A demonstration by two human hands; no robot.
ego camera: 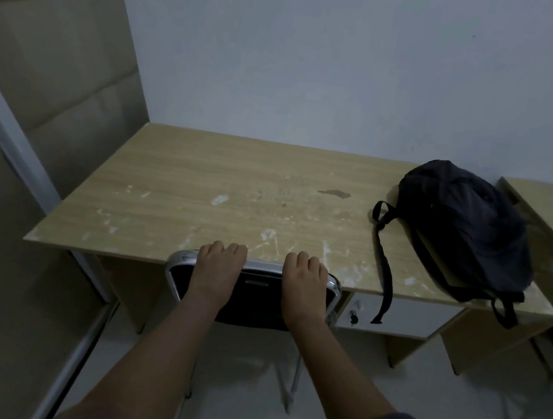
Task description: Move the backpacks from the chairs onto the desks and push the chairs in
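A dark backpack point(466, 227) lies on the right end of the light wooden desk point(222, 189), with one strap hanging over the front edge. A black chair with a chrome frame point(258, 297) stands at the desk's front edge, its backrest top touching or nearly touching the desktop rim. My left hand point(219, 264) grips the left part of the backrest top. My right hand point(303, 278) grips the right part. Both sets of fingers curl over the chrome rail. The seat is hidden under the desk and behind my arms.
A white wall runs behind the desk. A beige panel and white frame point(33, 154) close off the left side. A second desk point(548, 233) abuts on the right. A locked drawer point(394, 315) sits under the desktop. Pale tiled floor lies below.
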